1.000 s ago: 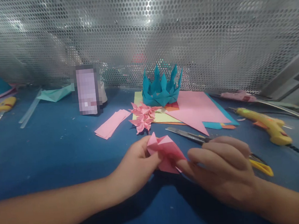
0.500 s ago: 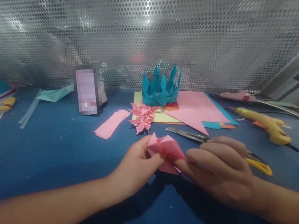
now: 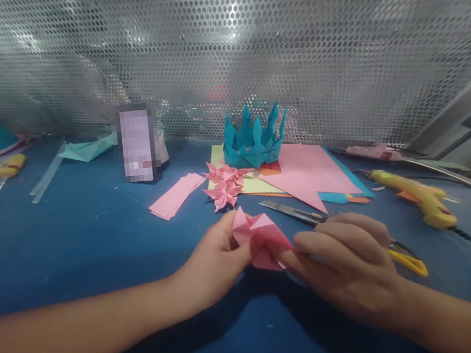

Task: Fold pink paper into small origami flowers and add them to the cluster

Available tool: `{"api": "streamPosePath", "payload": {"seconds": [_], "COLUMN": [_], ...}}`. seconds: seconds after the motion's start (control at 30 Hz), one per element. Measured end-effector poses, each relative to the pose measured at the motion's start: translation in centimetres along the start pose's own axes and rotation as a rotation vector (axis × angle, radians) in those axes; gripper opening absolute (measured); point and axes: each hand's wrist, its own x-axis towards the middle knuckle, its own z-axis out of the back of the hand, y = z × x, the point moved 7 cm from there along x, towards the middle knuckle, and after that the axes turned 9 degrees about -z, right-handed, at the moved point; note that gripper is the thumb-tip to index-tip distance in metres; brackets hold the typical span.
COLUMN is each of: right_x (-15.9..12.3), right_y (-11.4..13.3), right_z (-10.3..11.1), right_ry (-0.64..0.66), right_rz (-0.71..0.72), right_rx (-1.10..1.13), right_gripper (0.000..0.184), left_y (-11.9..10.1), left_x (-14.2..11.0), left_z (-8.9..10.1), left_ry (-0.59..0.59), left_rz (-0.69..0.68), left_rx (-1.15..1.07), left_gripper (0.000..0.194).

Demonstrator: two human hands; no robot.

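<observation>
Both hands pinch a small folded pink paper piece (image 3: 258, 236) just above the blue table (image 3: 78, 230). My left hand (image 3: 214, 264) grips its left side with thumb and fingers closed. My right hand (image 3: 344, 266) holds its right lower edge, fingers curled over. Behind the piece lies a cluster of small pink folded flowers (image 3: 224, 184). A blue paper crown (image 3: 253, 138) stands on pink and yellow sheets (image 3: 305, 172) further back.
Scissors with yellow handles (image 3: 306, 214) lie just behind my right hand. A yellow glue gun (image 3: 423, 198) with a black cord sits at the right. Pink paper strips (image 3: 176, 194), a blurred upright object (image 3: 137, 144), glue sticks (image 3: 47, 175) and a perforated metal wall (image 3: 289, 43) lie beyond.
The pink piece and both hands have shifted very slightly; the fingers keep working the same fold. Nothing else has moved.
</observation>
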Motion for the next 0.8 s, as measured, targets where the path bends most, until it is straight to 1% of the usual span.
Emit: {"api": "streamPosePath", "payload": {"seconds": [0.17,0.3,0.43,0.63,0.8], "right_x": [-0.05,-0.19,-0.18,-0.18,-0.15], "right_y": [-0.6,-0.9,-0.94,-0.83,-0.78], "right_z": [-0.24,-0.32,-0.3,-0.28,-0.24], "right_ry": [-0.001,0.031,0.042,0.036,0.032], "right_rz": [-0.021,-0.016,-0.016,-0.015,-0.019], "right_rx": [0.002,0.003,0.007,-0.004,-0.004], "right_gripper": [0.014,0.011,0.013,0.018,0.017], "left_y": [0.08,0.19,0.42,0.5,0.76], "left_x": [0.07,0.2,0.27,0.12,0.06], "left_z": [-0.28,-0.39,-0.04,0.2,0.18], "left_ry": [0.051,0.078,0.046,0.01,0.001], "left_rz": [0.022,0.099,0.145,0.142,0.147], "left_rx": [-0.138,-0.23,-0.203,-0.124,-0.131], "left_gripper": [0.027,0.024,0.019,0.023,0.024]}}
